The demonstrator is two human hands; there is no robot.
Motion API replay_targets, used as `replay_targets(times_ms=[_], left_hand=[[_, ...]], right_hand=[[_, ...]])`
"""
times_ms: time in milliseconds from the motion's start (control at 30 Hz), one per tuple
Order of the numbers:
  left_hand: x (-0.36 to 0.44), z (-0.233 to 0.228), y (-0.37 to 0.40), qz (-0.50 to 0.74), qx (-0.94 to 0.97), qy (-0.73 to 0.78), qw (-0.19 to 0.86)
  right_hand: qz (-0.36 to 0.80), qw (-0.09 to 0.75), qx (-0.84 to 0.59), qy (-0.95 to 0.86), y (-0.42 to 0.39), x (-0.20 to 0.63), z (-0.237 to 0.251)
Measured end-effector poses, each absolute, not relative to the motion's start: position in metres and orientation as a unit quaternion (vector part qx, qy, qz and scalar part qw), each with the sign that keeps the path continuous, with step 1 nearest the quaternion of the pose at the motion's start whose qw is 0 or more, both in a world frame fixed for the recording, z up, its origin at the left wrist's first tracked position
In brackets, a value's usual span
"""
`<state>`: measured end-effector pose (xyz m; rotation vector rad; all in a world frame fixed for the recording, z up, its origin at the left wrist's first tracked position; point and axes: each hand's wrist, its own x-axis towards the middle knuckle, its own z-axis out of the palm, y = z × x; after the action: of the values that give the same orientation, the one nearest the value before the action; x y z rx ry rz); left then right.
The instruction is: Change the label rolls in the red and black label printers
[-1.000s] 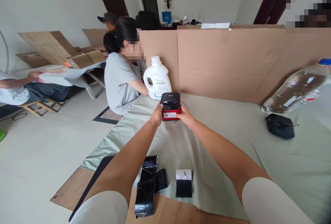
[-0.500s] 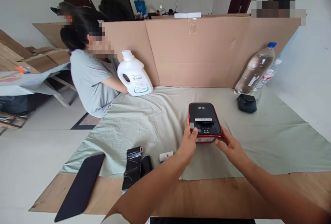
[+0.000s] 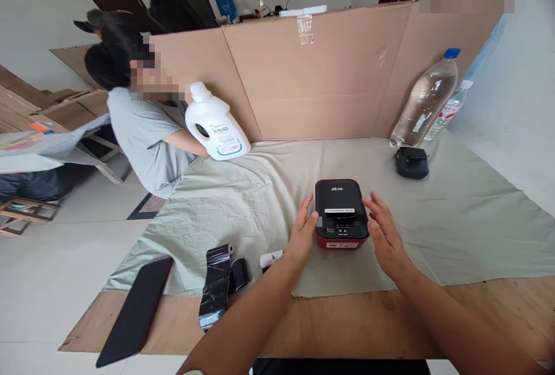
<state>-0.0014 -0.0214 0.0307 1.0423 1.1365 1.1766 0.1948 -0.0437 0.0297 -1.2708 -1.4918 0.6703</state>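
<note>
A black-topped label printer (image 3: 341,199) with red sides rests on the green cloth in front of me, its slot and small buttons facing up. Beside its left edge is my left hand (image 3: 303,230), fingers stretched out and holding nothing. On the other side my right hand (image 3: 384,233) is also open, fingers apart, close to the printer's right edge. Partly behind my left forearm lies a small white roll (image 3: 271,258). Further left are a loosely unwound black film roll (image 3: 217,277) and a short black roll (image 3: 239,274).
A dark flat panel (image 3: 136,311) lies at the table's left edge. Behind stand a white detergent jug (image 3: 219,126), a cardboard partition (image 3: 321,86), a large water bottle (image 3: 427,100) and a smaller bottle (image 3: 448,110). A black device (image 3: 411,163) sits at right. A person (image 3: 143,132) crouches at left.
Both hands have come off the printer's sides and opened. The printer now sits flat on the cloth, turned slightly straighter. The camera view has shifted a little.
</note>
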Motion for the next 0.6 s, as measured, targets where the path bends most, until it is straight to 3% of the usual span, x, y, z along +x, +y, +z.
replay_targets(times_ms=[300,600], left_hand=[[-0.007,0.018,0.005,0.499,0.468,0.414,0.601],[0.001,0.019,0.007,0.506,0.504,0.387,0.584]], right_hand=[[0.175,0.552,-0.529,-0.621,-0.028,0.170,0.019],[0.208,0.565,-0.515,-0.611,-0.028,0.168,0.010]])
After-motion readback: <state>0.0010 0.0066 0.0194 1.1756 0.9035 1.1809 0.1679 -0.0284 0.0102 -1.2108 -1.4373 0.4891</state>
